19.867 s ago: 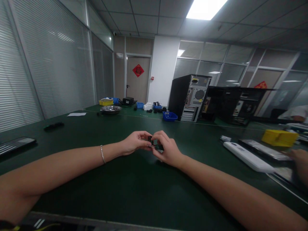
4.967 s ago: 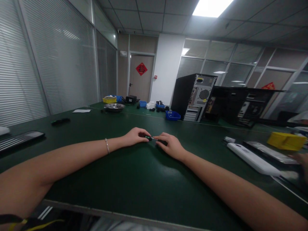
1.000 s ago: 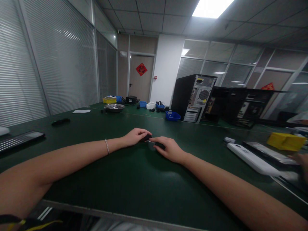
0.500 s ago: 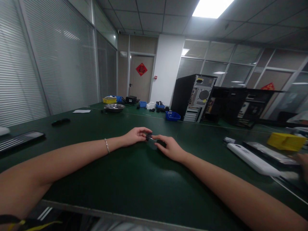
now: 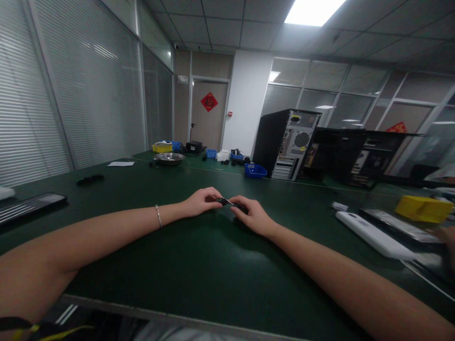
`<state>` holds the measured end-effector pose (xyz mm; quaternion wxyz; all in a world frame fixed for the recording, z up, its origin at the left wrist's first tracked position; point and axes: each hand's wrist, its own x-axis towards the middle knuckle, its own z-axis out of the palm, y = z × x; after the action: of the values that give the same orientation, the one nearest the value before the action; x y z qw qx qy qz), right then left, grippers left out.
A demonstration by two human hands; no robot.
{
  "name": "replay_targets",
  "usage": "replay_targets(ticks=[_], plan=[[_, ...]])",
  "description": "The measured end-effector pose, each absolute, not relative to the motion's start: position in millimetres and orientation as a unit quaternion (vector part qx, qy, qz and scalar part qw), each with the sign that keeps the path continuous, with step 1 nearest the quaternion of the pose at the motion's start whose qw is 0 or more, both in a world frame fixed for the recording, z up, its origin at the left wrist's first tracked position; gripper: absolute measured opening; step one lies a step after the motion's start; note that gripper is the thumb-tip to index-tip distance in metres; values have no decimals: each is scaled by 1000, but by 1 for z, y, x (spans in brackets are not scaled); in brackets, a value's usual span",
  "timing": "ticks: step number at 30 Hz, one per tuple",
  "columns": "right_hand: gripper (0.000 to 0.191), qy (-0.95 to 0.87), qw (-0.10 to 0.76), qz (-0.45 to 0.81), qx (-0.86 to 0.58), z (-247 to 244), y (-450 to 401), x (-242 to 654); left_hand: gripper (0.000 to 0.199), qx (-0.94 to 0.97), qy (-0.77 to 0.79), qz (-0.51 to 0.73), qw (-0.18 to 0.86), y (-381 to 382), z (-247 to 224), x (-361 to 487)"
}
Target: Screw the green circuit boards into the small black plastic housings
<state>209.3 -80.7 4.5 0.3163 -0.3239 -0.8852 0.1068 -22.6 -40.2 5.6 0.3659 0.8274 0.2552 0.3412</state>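
Observation:
Over the middle of the dark green table (image 5: 199,270), my left hand (image 5: 202,201) pinches a small black part (image 5: 222,201) between thumb and fingers. Just to its right, my right hand (image 5: 250,214) is closed around the black handle of a screwdriver-like tool (image 5: 240,207). The tool's thin metal shaft points left and reaches the black part or close to it; exact contact is too small to tell.
A blue bin (image 5: 255,171) stands before a black computer tower (image 5: 272,142). A metal bowl (image 5: 169,159) lies at the back left. On the right are a white device (image 5: 373,234), a yellow bin (image 5: 423,209) and another person's hand (image 5: 447,237).
My left fingers have closed lower over the black part, which now shows less and is turned. The tool's handle has tilted and shifted slightly right in my right hand.

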Motion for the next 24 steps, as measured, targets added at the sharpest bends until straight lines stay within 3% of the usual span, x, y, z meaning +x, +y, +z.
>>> replay_targets(ticks=[24], plan=[[21,-893,323,36,-310,-2,-78,210,27,846,270,345,304,-37,0,-24]])
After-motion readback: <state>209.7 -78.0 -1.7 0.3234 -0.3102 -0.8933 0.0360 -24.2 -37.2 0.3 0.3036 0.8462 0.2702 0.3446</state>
